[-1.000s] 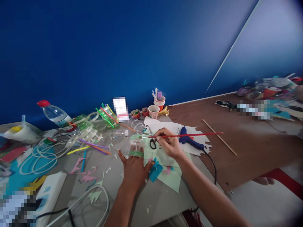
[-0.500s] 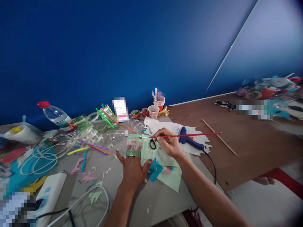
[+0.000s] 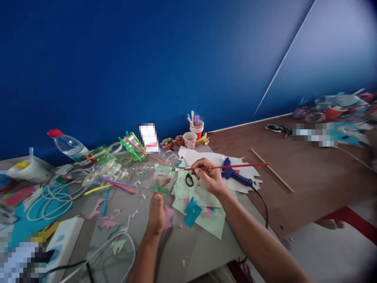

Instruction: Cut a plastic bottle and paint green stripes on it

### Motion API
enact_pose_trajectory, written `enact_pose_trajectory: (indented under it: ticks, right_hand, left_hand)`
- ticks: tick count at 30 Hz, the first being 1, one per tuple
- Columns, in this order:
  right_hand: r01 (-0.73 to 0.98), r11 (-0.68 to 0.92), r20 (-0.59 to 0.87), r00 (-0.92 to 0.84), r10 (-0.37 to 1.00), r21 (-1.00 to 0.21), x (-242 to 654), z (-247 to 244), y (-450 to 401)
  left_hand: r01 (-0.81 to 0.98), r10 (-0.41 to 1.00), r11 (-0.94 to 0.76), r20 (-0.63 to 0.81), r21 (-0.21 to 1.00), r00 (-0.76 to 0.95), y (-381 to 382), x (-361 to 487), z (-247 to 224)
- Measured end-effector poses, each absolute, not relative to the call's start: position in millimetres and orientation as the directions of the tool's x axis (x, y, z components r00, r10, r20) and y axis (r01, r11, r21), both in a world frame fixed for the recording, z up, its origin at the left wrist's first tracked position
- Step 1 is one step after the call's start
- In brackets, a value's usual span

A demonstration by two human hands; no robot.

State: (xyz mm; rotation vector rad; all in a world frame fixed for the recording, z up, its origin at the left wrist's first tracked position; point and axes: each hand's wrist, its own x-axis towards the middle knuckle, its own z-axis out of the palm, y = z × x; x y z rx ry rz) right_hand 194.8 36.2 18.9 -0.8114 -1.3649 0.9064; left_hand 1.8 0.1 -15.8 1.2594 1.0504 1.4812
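Observation:
My left hand (image 3: 157, 214) is turned edge-on, thumb uppermost, with its fingers inside a cut piece of clear plastic bottle (image 3: 161, 186). The piece is held up by that hand and carries green paint along its top and lower rim. A thin red paintbrush (image 3: 238, 166) is pinched in my right hand (image 3: 207, 175), lying almost level. Its bristle end points left and meets or nearly meets the green upper edge of the piece; exact contact is hard to tell. Black-handled scissors (image 3: 190, 180) lie just below my right hand, on pale green paper (image 3: 213, 224).
A blue glue gun (image 3: 238, 175) lies on white paper to the right. Paper cups (image 3: 190, 140) and small paint pots (image 3: 167, 142) stand near the blue wall. Bottles, straws, a coiled white cable (image 3: 48, 200) and a power strip (image 3: 66, 236) crowd the left. Another person's hand (image 3: 328, 223) shows at right.
My left hand has rolled from back-up with spread fingers to edge-on, turning the bottle piece and shifting it slightly left. The brush has slid slightly left with my right hand.

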Motion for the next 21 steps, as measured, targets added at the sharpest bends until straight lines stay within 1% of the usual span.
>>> enact_pose_trajectory:
  ticks: [2,4,6,8,10,15,18,21]
  right_hand:
    - [-0.077,0.441,0.443,-0.019,0.896,-0.894,194.4,18.5,36.3]
    - [-0.076,0.434,0.437,-0.026,0.899,-0.898,193.8,18.2,36.3]
    - [-0.077,0.429,0.431,-0.023,0.902,-0.900,193.5,17.9,36.4]
    - [-0.085,0.433,0.435,-0.013,0.900,-0.898,193.3,17.9,36.5]
    - [-0.096,0.438,0.441,-0.017,0.897,-0.894,193.1,18.2,36.2]
    - [-0.094,0.437,0.442,-0.044,0.896,-0.895,192.6,18.3,35.2]
    - [-0.083,0.448,0.452,-0.025,0.892,-0.890,193.5,17.2,35.7]
    - [-0.131,0.452,0.460,-0.036,0.887,-0.882,193.3,17.4,34.9]
  left_hand:
    - [-0.343,0.987,-0.155,0.132,0.927,-0.091,2.2,3.8,-15.9]
    - [-0.499,0.994,-0.094,0.056,0.861,-0.091,3.3,5.1,-13.5]
    - [-0.641,0.998,-0.031,-0.010,0.767,-0.060,3.9,4.2,-9.4]
    - [-0.763,0.998,0.037,-0.059,0.646,-0.002,4.8,0.6,-5.7]
    - [-0.816,0.996,0.087,-0.079,0.571,0.051,5.9,-4.8,-3.5]
    - [-0.875,0.988,0.141,-0.115,0.464,0.099,7.9,-16.7,-1.5]
    - [-0.888,0.989,0.137,-0.112,0.439,0.097,8.3,-20.7,2.1]
    - [-0.888,0.987,0.152,-0.105,0.433,0.118,9.0,-23.2,5.0]
